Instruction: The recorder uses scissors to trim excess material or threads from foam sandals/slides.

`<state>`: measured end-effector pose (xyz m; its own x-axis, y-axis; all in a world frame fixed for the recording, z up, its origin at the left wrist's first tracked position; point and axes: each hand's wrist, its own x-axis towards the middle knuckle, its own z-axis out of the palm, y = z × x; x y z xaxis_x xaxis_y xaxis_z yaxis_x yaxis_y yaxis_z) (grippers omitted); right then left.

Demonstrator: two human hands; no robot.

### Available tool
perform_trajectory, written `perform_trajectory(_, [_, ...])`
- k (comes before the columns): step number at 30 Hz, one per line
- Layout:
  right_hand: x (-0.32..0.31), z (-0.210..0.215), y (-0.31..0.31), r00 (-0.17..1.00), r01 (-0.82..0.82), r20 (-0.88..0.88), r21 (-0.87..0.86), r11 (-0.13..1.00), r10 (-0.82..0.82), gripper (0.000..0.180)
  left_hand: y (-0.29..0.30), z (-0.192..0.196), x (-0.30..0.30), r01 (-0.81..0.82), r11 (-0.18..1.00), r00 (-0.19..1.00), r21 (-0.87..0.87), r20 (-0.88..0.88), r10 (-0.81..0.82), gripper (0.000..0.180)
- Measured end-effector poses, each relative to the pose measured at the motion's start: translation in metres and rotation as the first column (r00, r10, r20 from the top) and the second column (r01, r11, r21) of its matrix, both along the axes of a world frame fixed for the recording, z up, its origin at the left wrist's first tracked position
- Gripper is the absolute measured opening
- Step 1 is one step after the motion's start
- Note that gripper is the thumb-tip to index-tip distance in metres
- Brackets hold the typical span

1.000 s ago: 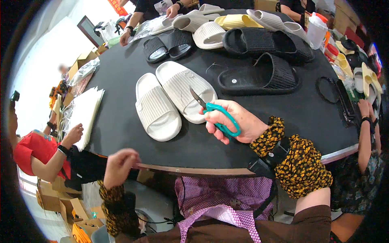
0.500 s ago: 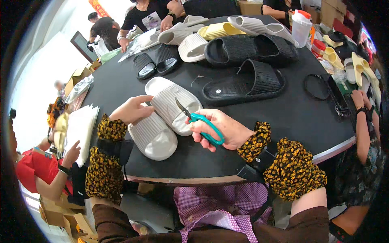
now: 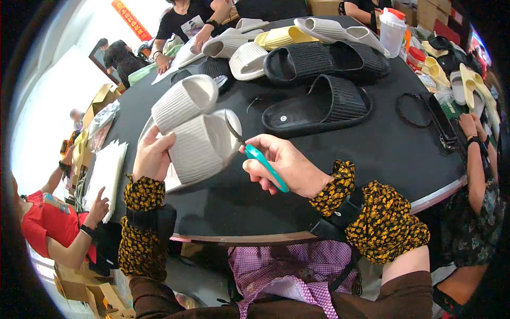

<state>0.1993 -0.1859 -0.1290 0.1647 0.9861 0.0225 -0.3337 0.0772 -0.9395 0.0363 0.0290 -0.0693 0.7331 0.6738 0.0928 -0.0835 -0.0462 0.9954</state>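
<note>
The left hand [image 3: 153,154] has lifted the white slippers [image 3: 199,143] off the table [image 3: 382,154]. The right hand [image 3: 289,165], gripping teal scissors [image 3: 255,154], points their blades left at them.

Bright left glare; rim bent (dark corners)

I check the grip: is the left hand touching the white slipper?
Touching. The head view shows the left hand with its fingers wrapped over the edge of the white slipper.
</note>
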Motion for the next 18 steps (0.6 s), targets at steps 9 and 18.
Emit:
perform_trajectory(9, [-0.002,-0.027,0.012,0.804,0.213,0.512,0.225,0.951,-0.302,0.050,-0.035,0.007,-0.013,-0.043,0.992,0.990,-0.116,0.131,0.059,0.042])
perform_trajectory(18, [-0.003,-0.021,0.007,0.758,0.235,0.582,0.178,0.956,-0.295,0.039,-0.072,0.004,-0.006,-0.077,0.994,0.996,0.082,-0.030,0.080,0.048])
